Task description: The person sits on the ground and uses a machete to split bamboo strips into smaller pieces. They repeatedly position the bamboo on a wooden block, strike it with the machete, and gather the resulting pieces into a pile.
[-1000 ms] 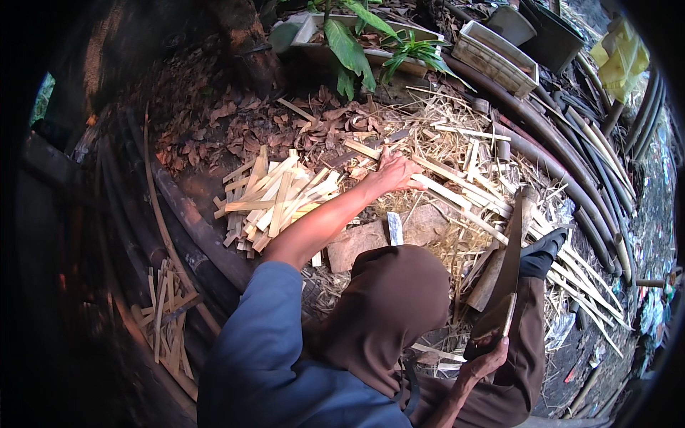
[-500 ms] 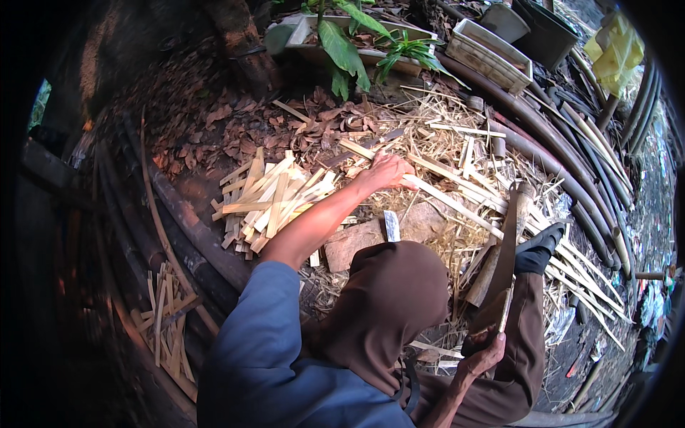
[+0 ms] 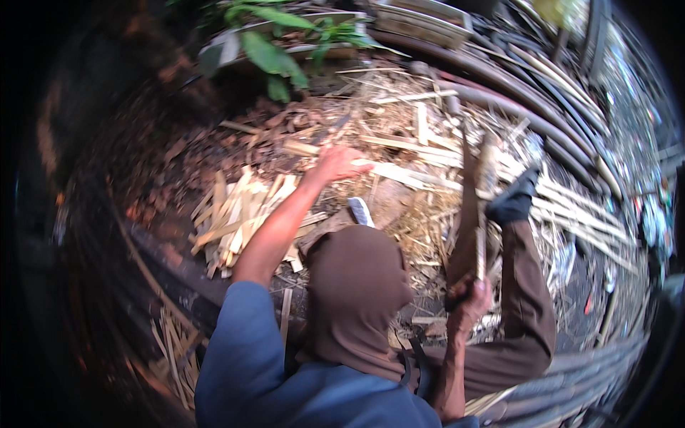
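My left hand (image 3: 341, 164) is closed round a pale split bamboo strip (image 3: 414, 175), which runs rightward to a long, broad-bladed knife (image 3: 469, 192). The blade stands nearly upright, its dull face partly blurred. Low on the right, my right hand (image 3: 471, 298) is closed at the light wooden handle (image 3: 480, 253). Right behind the blade is a round bamboo piece (image 3: 488, 160), close to my dark-covered foot (image 3: 515, 197). Whether the strip touches the edge cannot be made out.
A pile of short bamboo slats (image 3: 239, 221) lies left of my forearm. Long strips (image 3: 581, 214) spread beyond my foot. Brown leaves (image 3: 160, 167), a planter (image 3: 328, 51) and dark pipes (image 3: 499, 60) border the spot. Another slat bundle (image 3: 171, 349) lies lower left.
The whole view has shifted, with the scene sliding left and blurring. Both hands keep their holds; the strip now lies flatter, with a broader face showing.
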A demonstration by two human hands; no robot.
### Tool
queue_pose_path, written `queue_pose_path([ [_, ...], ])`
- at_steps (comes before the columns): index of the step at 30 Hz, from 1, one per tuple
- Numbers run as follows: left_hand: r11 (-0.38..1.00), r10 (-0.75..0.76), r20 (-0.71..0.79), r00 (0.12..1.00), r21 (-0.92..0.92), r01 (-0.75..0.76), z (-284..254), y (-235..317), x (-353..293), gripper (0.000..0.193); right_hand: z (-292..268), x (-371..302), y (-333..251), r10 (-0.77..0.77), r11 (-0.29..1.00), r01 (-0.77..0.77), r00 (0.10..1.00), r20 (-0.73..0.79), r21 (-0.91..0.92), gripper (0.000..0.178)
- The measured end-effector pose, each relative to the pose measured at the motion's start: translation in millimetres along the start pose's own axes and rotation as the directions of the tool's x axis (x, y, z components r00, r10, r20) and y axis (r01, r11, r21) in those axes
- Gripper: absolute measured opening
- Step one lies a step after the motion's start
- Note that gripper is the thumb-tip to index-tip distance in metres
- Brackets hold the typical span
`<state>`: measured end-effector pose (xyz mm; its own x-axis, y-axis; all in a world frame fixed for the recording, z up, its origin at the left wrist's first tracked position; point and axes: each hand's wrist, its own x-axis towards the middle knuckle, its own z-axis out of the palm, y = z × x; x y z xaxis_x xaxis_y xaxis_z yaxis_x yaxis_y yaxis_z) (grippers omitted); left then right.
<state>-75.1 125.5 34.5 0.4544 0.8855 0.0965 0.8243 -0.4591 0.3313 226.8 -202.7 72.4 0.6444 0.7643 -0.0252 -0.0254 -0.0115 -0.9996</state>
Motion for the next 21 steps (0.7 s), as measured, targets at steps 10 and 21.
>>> queue_pose_path([
  [10, 1.000, 0.008, 0.132, 0.991, 0.022, -0.011, -30, 29, 4, 0.054, 50, -21, -10, 0.063, 0.995, -0.061, 0.998, 0.021, -0.084, 0.031],
  [21, 0.999, -0.023, 0.099, 0.995, -0.022, 0.025, -36, 35, 3, 0.052, 70, -25, -3, 0.025, 0.996, -0.029, 0.999, -0.046, -0.083, 0.025],
])
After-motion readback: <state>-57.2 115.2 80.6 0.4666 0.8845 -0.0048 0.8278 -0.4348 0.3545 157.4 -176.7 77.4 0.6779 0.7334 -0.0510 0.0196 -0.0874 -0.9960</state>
